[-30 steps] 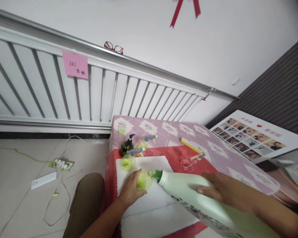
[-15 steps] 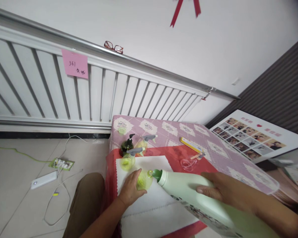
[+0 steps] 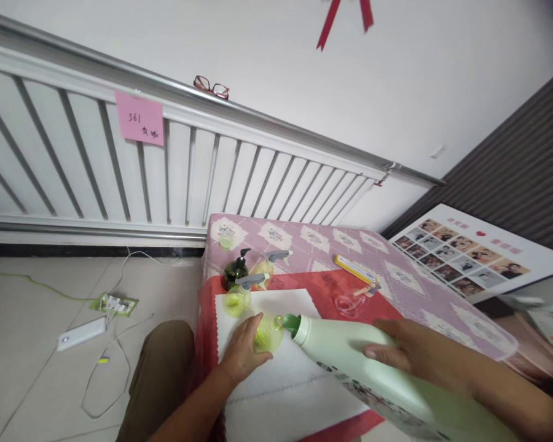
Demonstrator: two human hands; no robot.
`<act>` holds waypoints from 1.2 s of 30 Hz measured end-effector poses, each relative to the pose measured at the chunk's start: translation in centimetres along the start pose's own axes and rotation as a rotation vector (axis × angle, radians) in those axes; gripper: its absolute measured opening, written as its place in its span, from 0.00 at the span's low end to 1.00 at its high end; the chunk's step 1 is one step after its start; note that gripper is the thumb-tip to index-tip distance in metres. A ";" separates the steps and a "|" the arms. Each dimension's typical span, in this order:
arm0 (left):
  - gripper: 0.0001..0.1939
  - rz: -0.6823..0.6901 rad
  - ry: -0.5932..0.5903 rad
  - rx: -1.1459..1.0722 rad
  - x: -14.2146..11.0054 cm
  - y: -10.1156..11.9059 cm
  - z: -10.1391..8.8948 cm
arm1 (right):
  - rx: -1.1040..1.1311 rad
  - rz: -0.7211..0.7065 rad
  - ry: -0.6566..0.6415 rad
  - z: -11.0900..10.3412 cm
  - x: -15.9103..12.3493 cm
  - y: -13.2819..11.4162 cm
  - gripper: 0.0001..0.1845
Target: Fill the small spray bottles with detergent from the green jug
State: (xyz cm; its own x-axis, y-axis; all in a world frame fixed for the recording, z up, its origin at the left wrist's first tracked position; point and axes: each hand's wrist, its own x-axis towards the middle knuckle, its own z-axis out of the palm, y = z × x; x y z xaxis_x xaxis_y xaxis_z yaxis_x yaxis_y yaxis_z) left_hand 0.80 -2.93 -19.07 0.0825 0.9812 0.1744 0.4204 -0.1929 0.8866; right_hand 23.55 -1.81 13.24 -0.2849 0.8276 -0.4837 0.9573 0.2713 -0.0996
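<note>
My left hand (image 3: 242, 353) is wrapped round a small clear yellow-green bottle (image 3: 268, 333) that stands on a white cloth (image 3: 281, 374). My right hand (image 3: 408, 353) grips a large pale green jug (image 3: 350, 362), tipped so that its dark green spout (image 3: 291, 324) meets the mouth of the small bottle. Just behind stand a yellow-green spray bottle with a grey trigger (image 3: 239, 296), a dark green pump bottle (image 3: 236, 270) and another spray bottle (image 3: 270, 263).
A low table with a pink patterned cover (image 3: 396, 270) and a red cloth (image 3: 322, 288) carries a yellow flat item (image 3: 354, 269) and a clear item (image 3: 348, 303). A radiator (image 3: 120, 166) lines the wall. A power bank and cables (image 3: 80, 334) lie on the floor; a photo board (image 3: 470, 255) leans at right.
</note>
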 end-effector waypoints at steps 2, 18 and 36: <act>0.47 0.000 0.004 0.000 0.0 0.0 0.0 | -0.002 0.020 -0.003 -0.1 -0.1 -0.2 0.28; 0.47 -0.024 -0.011 -0.003 0.0 0.0 0.0 | 0.016 0.018 -0.022 -0.2 -0.2 -0.4 0.28; 0.46 -0.018 -0.013 -0.003 0.0 0.2 -0.2 | 0.025 0.003 -0.032 -0.5 -0.2 -0.6 0.27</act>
State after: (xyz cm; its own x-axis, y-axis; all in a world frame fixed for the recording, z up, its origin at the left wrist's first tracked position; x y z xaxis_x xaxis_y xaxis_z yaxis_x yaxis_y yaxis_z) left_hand 0.74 -3.01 -18.85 0.0868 0.9844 0.1531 0.4195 -0.1755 0.8906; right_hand 22.98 -1.95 13.82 -0.2810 0.8119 -0.5117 0.9591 0.2566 -0.1195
